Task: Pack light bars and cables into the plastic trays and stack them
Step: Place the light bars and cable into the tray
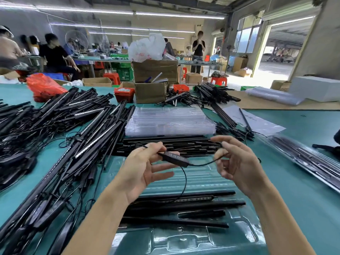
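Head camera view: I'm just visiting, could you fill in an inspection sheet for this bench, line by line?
Surface: green table, mostly covered with stock.
Job's things: clear plastic tray in front, holding several black light bars; stack of empty trays behind it; a row of more bars between them; packed tray at right.
Clutter: big heap of bars and wires at left; red bag; cardboard boxes.
Hands: left hand holds the inline controller; right hand pinches the cable.
Cables: it loops down from the controller to the tray.
Surroundings: workshop, other people at far benches, open doorway at right.
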Action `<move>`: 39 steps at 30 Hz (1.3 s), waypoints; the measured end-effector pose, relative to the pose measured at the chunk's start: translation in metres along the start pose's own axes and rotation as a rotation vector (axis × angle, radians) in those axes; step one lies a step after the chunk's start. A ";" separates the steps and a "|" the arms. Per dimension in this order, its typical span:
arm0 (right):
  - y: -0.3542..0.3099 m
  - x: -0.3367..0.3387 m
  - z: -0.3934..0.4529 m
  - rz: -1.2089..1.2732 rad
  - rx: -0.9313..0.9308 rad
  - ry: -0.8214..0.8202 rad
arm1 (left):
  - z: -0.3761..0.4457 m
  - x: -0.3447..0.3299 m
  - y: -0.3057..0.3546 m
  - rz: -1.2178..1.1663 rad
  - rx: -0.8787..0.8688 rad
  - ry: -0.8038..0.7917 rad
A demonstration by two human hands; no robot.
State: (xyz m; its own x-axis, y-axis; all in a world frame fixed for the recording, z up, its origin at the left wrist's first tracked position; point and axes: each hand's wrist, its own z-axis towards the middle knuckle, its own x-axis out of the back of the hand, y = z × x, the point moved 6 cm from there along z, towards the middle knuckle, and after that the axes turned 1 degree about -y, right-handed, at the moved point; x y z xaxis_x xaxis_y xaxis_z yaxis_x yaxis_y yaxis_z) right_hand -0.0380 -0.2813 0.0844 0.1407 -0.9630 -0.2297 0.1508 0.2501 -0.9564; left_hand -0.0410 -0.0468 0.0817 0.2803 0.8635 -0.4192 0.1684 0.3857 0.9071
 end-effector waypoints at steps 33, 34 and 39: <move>-0.047 -0.041 0.037 -0.242 0.019 0.216 | -0.032 -0.035 -0.010 0.645 0.279 -0.379; -0.050 -0.037 0.037 -0.257 0.029 0.235 | -0.036 -0.033 -0.012 0.686 0.286 -0.408; -0.055 -0.022 0.036 -0.298 0.053 0.293 | -0.041 -0.033 -0.001 0.497 0.241 -0.408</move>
State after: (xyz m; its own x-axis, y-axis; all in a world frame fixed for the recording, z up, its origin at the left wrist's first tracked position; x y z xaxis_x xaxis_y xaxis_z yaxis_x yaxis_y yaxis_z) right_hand -0.0139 -0.2699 0.1489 -0.2002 -0.9797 0.0064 0.1943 -0.0461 -0.9799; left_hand -0.0888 -0.0624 0.0957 0.7043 0.7096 0.0213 0.1198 -0.1484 0.9816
